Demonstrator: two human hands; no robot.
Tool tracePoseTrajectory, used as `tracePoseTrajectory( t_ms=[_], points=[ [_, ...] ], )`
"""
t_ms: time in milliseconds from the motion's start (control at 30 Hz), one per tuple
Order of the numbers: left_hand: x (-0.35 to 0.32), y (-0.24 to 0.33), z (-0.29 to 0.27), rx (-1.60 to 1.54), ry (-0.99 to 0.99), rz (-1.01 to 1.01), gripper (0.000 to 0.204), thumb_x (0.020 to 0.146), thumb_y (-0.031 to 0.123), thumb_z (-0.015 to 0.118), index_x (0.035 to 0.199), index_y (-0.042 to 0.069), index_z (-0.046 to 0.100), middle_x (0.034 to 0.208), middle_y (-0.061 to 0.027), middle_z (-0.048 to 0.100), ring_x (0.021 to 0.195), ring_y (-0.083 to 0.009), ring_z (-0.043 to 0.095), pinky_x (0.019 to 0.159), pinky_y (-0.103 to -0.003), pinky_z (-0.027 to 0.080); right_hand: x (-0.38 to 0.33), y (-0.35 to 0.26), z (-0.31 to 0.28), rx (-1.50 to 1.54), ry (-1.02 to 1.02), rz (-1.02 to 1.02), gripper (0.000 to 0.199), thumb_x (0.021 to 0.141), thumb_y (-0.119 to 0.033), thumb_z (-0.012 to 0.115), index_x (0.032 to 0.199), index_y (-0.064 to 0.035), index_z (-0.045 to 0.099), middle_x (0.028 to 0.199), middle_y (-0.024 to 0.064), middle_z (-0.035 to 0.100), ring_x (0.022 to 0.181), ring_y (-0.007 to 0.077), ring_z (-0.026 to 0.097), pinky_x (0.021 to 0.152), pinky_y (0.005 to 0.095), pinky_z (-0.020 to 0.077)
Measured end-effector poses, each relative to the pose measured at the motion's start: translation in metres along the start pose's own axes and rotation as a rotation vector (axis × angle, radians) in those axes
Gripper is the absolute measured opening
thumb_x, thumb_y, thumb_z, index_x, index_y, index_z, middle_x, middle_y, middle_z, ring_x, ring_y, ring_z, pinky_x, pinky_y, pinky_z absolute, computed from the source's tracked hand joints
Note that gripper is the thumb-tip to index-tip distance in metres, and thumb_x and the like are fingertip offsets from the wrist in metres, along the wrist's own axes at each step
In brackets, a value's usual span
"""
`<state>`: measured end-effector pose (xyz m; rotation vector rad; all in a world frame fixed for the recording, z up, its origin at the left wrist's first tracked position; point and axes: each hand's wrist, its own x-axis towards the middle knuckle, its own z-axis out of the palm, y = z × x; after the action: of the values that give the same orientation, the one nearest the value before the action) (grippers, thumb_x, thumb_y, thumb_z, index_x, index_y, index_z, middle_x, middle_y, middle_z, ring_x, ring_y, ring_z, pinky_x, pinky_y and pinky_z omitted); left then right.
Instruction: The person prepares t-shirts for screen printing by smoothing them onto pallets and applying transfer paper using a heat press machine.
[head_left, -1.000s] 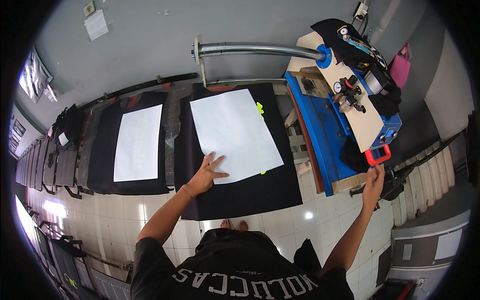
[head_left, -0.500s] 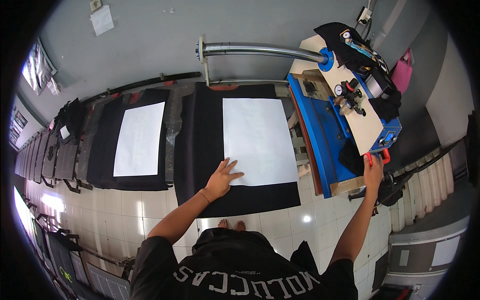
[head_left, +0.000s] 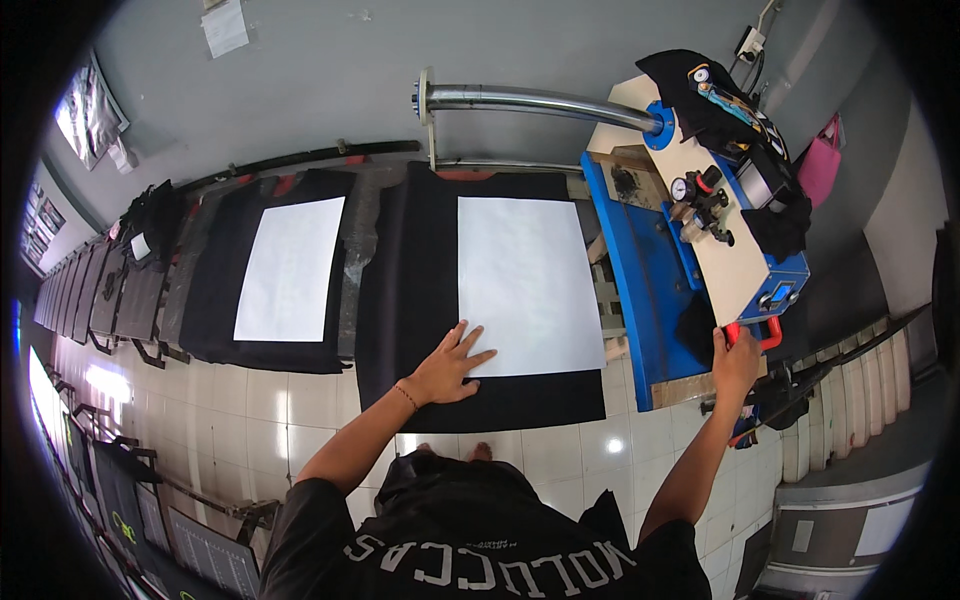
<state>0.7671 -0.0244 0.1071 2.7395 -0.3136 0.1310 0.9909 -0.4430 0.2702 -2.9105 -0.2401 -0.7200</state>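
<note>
Left hand pinning the sheet, right hand on the press handle

The left hand (head_left: 450,365) lies flat with fingers spread, its fingertips on the near left corner of the white sheet (head_left: 527,285) and its palm on the black garment (head_left: 420,300) under that sheet; it grips nothing. The sheet sits square on the garment, which is stretched over the surface beside the blue press (head_left: 655,290). The right hand (head_left: 735,365) is clenched round the red handle (head_left: 752,335) at the near end of the press, right of the sheet. I judge the step to be steadying the sheet in place before pressing; the next move seems to call for keeping the sheet square and clearing the left hand before the press comes over it. Left of the sheet, a second garment (head_left: 215,290) carries its own white sheet (head_left: 290,268).
</note>
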Motion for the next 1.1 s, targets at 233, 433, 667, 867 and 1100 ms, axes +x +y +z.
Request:
tracePoseTrajectory(
  t_ms=[233,433,667,867,1100],
  points=[
    [0.058,0.038,0.020,-0.026,-0.014,-0.002,0.066,0.083,0.038,0.064,0.144,0.019,0.045,0.155,-0.0218,0.023,0.143,-0.0478,0.015,0.117,-0.053,0.019,0.001,-0.009,-0.003,0.033,-0.017,0.011,0.043,0.089,-0.034,0.064,0.109,0.0030,0.059,0.099,0.0216,0.064,0.101,0.0400,0.058,0.093,0.0496,0.0434],
    [0.097,0.078,0.037,-0.154,0.108,-0.054,0.066,0.084,0.034,0.066,0.144,0.018,0.044,0.154,-0.0221,0.024,0.141,-0.0484,0.019,0.115,-0.052,0.024,-0.001,0.024,0.008,0.380,0.025,-0.012,0.037,0.097,-0.026,0.053,0.123,-0.0004,0.055,0.111,0.0225,0.063,0.104,0.0348,0.062,0.103,0.0432,0.0385],
    [0.100,0.120,0.051,-0.346,0.360,-0.306,0.051,0.083,0.017,0.067,0.131,0.007,0.054,0.148,-0.0194,0.037,0.138,-0.0432,0.029,0.112,-0.049,0.029,0.059,0.110,0.044,0.704,0.245,0.076,0.060,0.091,-0.014,0.042,0.150,-0.0063,0.033,0.072,0.0105,0.057,0.062,0.0188,0.052,0.061,0.0328,0.0436],
    [0.102,0.151,0.101,-0.465,0.581,-0.596,0.031,0.083,0.003,0.060,0.114,0.003,0.061,0.132,-0.0158,0.053,0.122,-0.0356,0.048,0.102,-0.043,0.039,0.070,0.125,0.054,0.805,0.265,-0.042,0.063,0.089,-0.017,0.040,0.149,-0.0001,0.033,0.061,0.0056,0.054,0.050,0.0150,0.049,0.050,0.0294,0.0394],
    [0.116,0.159,0.131,-0.655,0.635,-0.687,0.020,0.086,0.002,0.058,0.106,0.002,0.062,0.123,-0.0166,0.058,0.113,-0.0336,0.055,0.094,-0.040,0.046,0.071,0.126,0.055,0.865,0.265,-0.080,0.064,0.086,-0.015,0.037,0.147,0.0036,0.032,0.057,0.0063,0.054,0.047,0.0141,0.051,0.048,0.0271,0.0397]
  ],
)
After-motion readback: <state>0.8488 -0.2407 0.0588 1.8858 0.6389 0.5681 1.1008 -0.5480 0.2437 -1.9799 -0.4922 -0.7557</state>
